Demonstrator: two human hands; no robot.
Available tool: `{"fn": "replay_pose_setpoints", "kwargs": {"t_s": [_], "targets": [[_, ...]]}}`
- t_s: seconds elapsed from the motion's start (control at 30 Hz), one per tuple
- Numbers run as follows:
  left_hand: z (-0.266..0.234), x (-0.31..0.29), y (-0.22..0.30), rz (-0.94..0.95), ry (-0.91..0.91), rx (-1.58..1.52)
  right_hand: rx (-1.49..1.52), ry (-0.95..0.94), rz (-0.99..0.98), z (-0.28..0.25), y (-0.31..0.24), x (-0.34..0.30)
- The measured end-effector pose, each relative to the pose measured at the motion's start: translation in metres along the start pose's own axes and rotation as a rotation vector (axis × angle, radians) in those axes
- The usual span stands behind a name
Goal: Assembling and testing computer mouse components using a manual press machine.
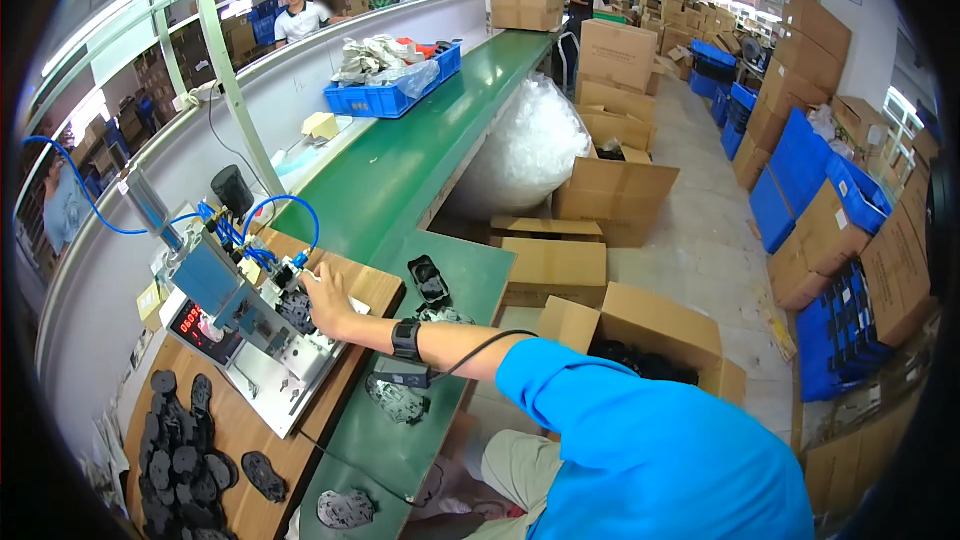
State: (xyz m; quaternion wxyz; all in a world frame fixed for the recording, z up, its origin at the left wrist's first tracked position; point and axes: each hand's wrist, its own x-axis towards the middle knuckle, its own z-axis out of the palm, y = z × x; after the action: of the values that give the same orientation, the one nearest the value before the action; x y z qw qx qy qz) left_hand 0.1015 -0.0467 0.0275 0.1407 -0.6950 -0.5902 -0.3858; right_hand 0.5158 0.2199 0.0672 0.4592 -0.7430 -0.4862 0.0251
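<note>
Dark plastic part (296, 311) is just left of the right hand (327, 302), close by its fingers and down by the head of the small press (215, 285). The hand is bent over that spot with its fingers curled, but I cannot tell if they are pinched on the part or only touching next to it, as the tips are hard to see. I cannot make out the left hand. The part looks small and light, made of hard plastic that would not bend much. It may be a bit smooth, and its thin edges could chip or scratch if squeezed hard. A good way to hold it would be by its outer sides, thumb on one side and fingers on the other, away from the metal above. Below and left of the hand, past the white plate (277, 387), a big heap of dark pieces (180, 460) lies on the wooden board (225, 425), with one loose dark piece (263, 477) beside it. Right of the hand, on the green table (370, 440), is a black open piece (429, 281). A grey piece (397, 400) lies below the wrist, and another grey one (345, 509) is farther down.
</note>
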Motion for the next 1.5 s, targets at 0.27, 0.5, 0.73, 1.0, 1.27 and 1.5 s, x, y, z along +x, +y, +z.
{"fn": "replay_pose_setpoints", "kwargs": {"t_s": [0.27, 0.5, 0.73, 1.0, 1.27, 1.5], "targets": [[-0.005, 0.002, -0.001, 0.004, -0.035, 0.014, 0.191, -0.109, -0.016, -0.022, -0.010, -0.013], [-0.005, 0.001, -0.002, 0.029, -0.002, 0.027, -0.078, -0.315, 0.041, -0.012, -0.019, -0.009], [-0.003, 0.004, 0.001, 0.032, -0.013, 0.000, 0.258, -0.124, -0.023, 0.002, 0.011, 0.007], [-0.004, -0.012, -0.020, -0.053, -0.060, 0.082, 0.387, 0.013, -0.058, -0.067, -0.014, -0.033], [0.016, -0.013, -0.028, -0.067, -0.051, -0.072, 0.345, 0.006, 0.078, -0.163, 0.036, -0.139], [0.014, -0.016, -0.030, -0.109, -0.049, -0.082, -0.204, 0.065, -0.159, -0.143, 0.023, -0.205]]}}
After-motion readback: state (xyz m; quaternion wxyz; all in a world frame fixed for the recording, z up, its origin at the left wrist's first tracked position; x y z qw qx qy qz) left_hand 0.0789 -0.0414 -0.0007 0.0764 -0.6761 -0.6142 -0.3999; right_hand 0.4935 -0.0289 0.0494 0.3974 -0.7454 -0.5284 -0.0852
